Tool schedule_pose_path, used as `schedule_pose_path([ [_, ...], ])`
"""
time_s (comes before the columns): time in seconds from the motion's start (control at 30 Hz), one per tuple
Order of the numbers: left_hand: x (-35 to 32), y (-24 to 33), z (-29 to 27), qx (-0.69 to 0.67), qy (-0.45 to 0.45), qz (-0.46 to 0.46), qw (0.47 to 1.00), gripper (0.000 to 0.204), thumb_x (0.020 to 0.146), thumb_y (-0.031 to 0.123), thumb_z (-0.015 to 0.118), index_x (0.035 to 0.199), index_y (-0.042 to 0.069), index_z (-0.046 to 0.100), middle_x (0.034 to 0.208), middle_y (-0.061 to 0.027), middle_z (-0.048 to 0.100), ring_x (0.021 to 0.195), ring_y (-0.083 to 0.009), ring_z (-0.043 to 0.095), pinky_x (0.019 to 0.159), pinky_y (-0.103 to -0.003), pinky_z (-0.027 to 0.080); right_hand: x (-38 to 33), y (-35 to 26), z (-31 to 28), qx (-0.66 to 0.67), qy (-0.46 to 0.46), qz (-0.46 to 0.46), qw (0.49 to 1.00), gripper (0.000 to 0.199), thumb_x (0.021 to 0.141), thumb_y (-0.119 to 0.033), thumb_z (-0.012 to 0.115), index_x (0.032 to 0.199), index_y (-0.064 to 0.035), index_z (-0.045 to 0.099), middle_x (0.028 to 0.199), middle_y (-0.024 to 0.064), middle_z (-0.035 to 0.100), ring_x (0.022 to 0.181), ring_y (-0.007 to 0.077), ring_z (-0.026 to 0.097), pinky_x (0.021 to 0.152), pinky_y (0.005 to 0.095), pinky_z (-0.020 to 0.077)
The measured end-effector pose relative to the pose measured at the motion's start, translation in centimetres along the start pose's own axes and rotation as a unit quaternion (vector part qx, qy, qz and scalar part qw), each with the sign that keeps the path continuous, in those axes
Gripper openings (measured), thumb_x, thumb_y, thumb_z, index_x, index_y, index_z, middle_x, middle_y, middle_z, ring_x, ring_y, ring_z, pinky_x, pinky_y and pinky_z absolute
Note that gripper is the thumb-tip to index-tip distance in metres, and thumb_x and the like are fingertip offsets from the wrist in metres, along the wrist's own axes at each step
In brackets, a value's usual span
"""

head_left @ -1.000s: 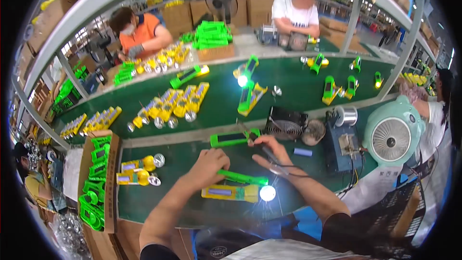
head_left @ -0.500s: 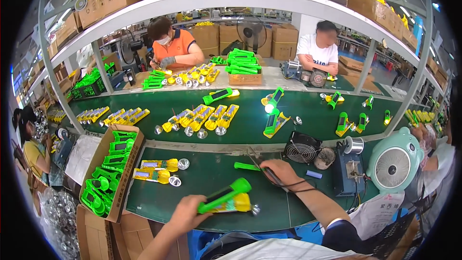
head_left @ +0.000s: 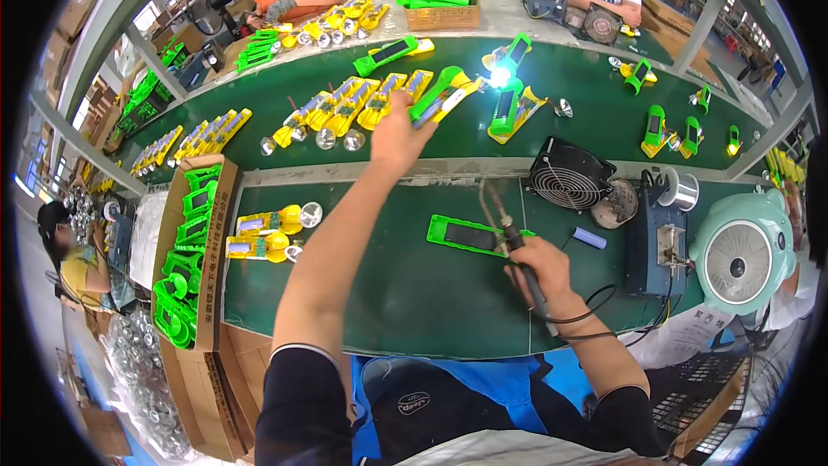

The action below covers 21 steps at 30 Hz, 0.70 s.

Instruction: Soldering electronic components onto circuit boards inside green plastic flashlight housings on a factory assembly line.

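Observation:
My left arm stretches far across the bench, and my left hand (head_left: 398, 136) is closed on the near end of a green-and-yellow flashlight (head_left: 442, 97) over the far green belt. Its end lies beside a row of yellow flashlight halves (head_left: 345, 108). My right hand (head_left: 542, 269) is wrapped round the handle of a soldering iron (head_left: 526, 257), with its thin tip pointing away from me. Under it, on the bench, lies a green flashlight casing (head_left: 466, 233) with a dark panel; my right hand covers its right end. A lit flashlight (head_left: 505, 102) shines on the belt.
At left stands a carton (head_left: 226, 250) of green casings, with yellow halves (head_left: 263, 248) beside it. Toward the right are a small black fan (head_left: 565, 177), a blue battery cell (head_left: 590, 237), a solder spool (head_left: 680, 189) on a blue box and a teal fan (head_left: 743, 250). Two people sit opposite.
My left hand has carried the flashlight from the bench's near edge forward to the far belt. My right hand with the soldering iron has shifted slightly, and the view has tilted downward.

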State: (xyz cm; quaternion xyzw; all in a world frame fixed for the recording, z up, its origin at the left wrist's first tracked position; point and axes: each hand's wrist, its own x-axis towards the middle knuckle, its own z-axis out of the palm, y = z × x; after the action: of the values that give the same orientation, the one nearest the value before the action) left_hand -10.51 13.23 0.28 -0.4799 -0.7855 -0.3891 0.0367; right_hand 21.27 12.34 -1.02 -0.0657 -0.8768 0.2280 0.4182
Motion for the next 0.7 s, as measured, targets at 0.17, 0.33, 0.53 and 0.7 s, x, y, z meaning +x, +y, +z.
schedule_pose_path([
  [0.17, 0.8, 0.9, 6.3, 0.132, -0.049, 0.053, 0.989, 0.056, 0.078, 0.028, 0.078, 0.116, 0.006, 0.043, 0.103, -0.0195, 0.059, 0.101, -0.0382, 0.058, 0.084, -0.047, 0.05, -1.1, 1.8, 1.7, 0.032, -0.079, 0.039, 0.996, 0.034, 0.069, 0.002, 0.074, 0.096, -0.0096, 0.058, 0.086, 0.013, 0.06, 0.072, 0.0328, 0.061, 0.062, 0.0406, 0.0494],
  [0.33, 4.8, -3.1, 2.7, 0.15, 0.115, 0.145, 0.971, 0.028, 0.085, 0.027, 0.069, 0.101, 0.005, 0.065, 0.102, -0.0166, 0.061, 0.1, -0.0352, 0.056, 0.088, -0.047, 0.046, -0.3, 2.3, 2.5, 0.076, -0.043, 0.057, 0.995, 0.036, 0.07, -0.001, 0.073, 0.101, -0.0102, 0.057, 0.087, 0.012, 0.06, 0.076, 0.0323, 0.062, 0.067, 0.0404, 0.0509],
  [0.53, 9.5, -2.3, 5.6, 0.367, -0.082, 0.045, 0.926, 0.055, 0.071, 0.04, 0.075, 0.111, 0.004, 0.061, 0.111, -0.0147, 0.059, 0.109, -0.0341, 0.055, 0.092, -0.048, 0.046, -1.1, 3.2, 1.6, 0.091, -0.026, 0.138, 0.986, 0.032, 0.07, 0.002, 0.073, 0.097, -0.0085, 0.059, 0.083, 0.0125, 0.062, 0.075, 0.0341, 0.063, 0.067, 0.0413, 0.0506],
  [0.7, 9.9, -1.6, 5.8, 0.448, -0.121, 0.088, 0.881, 0.055, 0.069, 0.03, 0.075, 0.114, 0.007, 0.056, 0.102, -0.0125, 0.066, 0.104, -0.0299, 0.059, 0.089, -0.046, 0.041, -0.4, 3.7, 2.6, 0.115, -0.023, 0.107, 0.987, 0.035, 0.072, 0.002, 0.071, 0.102, -0.0096, 0.056, 0.085, 0.0104, 0.06, 0.077, 0.0327, 0.061, 0.069, 0.0409, 0.0487],
])
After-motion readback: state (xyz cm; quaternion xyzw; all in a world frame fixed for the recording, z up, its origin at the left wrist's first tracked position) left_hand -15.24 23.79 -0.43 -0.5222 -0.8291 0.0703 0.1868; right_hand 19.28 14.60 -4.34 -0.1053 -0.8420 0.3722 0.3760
